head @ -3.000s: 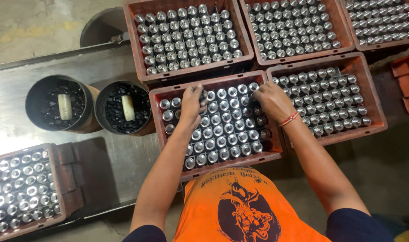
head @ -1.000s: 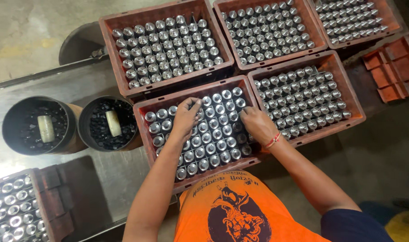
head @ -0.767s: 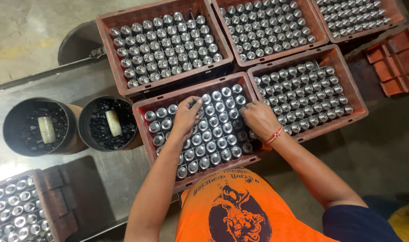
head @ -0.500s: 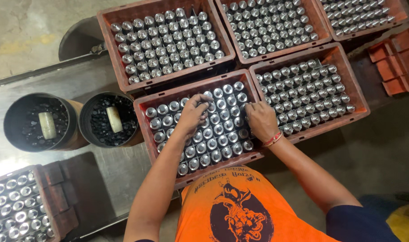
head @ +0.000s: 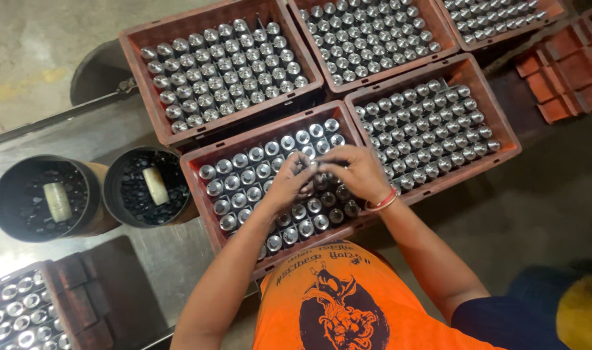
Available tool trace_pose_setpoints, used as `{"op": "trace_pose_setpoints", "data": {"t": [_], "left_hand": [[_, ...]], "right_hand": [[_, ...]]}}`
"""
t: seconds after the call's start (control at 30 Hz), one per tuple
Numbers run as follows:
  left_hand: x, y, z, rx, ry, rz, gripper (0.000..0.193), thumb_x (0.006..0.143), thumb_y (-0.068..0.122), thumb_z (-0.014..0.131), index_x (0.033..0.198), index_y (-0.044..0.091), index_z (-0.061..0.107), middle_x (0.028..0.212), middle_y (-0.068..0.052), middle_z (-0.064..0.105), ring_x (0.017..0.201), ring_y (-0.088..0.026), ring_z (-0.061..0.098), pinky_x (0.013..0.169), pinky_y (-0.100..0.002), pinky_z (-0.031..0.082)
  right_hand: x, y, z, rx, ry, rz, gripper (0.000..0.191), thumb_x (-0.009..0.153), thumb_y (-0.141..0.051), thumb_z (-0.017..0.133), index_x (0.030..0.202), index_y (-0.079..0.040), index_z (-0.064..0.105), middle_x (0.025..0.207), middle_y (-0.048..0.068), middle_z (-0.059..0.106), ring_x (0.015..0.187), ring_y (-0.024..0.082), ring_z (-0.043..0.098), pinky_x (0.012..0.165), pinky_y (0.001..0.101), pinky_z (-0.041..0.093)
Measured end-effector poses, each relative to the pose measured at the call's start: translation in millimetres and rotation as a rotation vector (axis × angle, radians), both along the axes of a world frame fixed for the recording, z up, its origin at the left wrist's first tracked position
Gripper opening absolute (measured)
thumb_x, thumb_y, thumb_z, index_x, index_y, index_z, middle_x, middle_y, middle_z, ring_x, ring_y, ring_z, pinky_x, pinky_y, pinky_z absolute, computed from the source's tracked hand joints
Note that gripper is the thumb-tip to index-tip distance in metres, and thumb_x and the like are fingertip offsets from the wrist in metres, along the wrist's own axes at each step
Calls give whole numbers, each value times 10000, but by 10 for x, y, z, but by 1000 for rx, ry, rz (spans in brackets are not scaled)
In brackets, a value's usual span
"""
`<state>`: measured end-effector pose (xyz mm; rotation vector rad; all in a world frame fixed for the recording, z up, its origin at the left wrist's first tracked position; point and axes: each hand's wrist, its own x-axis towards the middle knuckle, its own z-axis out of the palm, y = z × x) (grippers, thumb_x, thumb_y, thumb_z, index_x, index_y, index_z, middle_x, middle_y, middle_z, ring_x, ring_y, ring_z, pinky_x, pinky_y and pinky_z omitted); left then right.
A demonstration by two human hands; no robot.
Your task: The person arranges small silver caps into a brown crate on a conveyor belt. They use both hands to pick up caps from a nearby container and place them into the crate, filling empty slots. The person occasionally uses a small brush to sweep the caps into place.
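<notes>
Cylinders point(head: 289, 194) – small shiny metal ones, standing upright in rows – fill the crate point(head: 202, 155) directly in front of the person (reddish-brown plastic, sits on a metal table point(head: 166, 259)). Orange shirt point(head: 335, 298) at bottom of frame, both forearms reaching fwd over that crate.

Left hand point(head: 286, 185) and right hand point(head: 357, 174) meet over the crate's middle, fingertips nearly touching each other. Both sets of fingers are curled in tight and pinched down among the cylinder tops; looks like they're on one or two pieces where the hands meet, but can't tell which piece is actually gripped – fingers hide it. Right wrist has a red band point(head: 381, 202).

Left of the crate: two dark round bins point(head: 46, 198), side by side on the table, each w/ small dark parts and one pale cylinder lying on top. Bottom-left corner: another crate point(head: 69, 298), partly cut off, also w/ metal cylinders.

Right of the middle crate, touching it: a full crate point(head: 503, 129). Further back: a row of full crates point(head: 137, 78), same cylinders, packed edge to edge. Far right: empty red trays point(head: 562, 84). Floor point(head: 30, 45) is bare concrete at top left.
</notes>
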<state>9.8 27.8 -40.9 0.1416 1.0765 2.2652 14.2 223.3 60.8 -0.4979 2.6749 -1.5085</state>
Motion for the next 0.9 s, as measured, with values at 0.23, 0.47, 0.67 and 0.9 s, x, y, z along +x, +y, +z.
{"op": "trace_pose_setpoints", "data": {"t": [0.23, 0.47, 0.67, 0.9], "left_hand": [[-151, -38, -37, -119, -220, 184, 111, 1024, 172, 540, 965, 82, 568, 801, -26, 566, 552, -54, 438, 400, -174, 258], [-227, -159, -38, -83, -248, 211, 97, 960, 47, 483, 996, 41, 572, 864, -56, 587, 627, -95, 503, 446, -183, 325], [-159, -71, 41, -217, -188, 23, 202, 1037, 227, 531, 1064, 64, 646, 741, 19, 512, 495, -31, 359, 395, -176, 245], [-22, 146, 9, -274, -97, 1, 334, 1077, 331, 483, 1027, 34, 628, 742, -9, 555, 514, -55, 410, 436, -197, 307]], "right_hand": [[-73, 500, -102, 708, 324, 97, 126, 775, -152, 774, 861, -61, 763, 854, 86, 736, 831, 289, 663, 759, 398, 538], [-6, 472, -244, 800, 388, 145, 86, 804, -101, 679, 725, -84, 708, 785, 66, 646, 859, 267, 623, 745, 381, 530], [-59, 449, -194, 832, 325, 142, 30, 821, -88, 684, 799, -69, 687, 853, 86, 647, 916, 300, 620, 792, 393, 537], [292, 129, 216, 151, 132, -81, 339, 802, -226, 847, 1052, -24, 737, 954, 123, 731, 853, 293, 719, 731, 360, 554]]}}
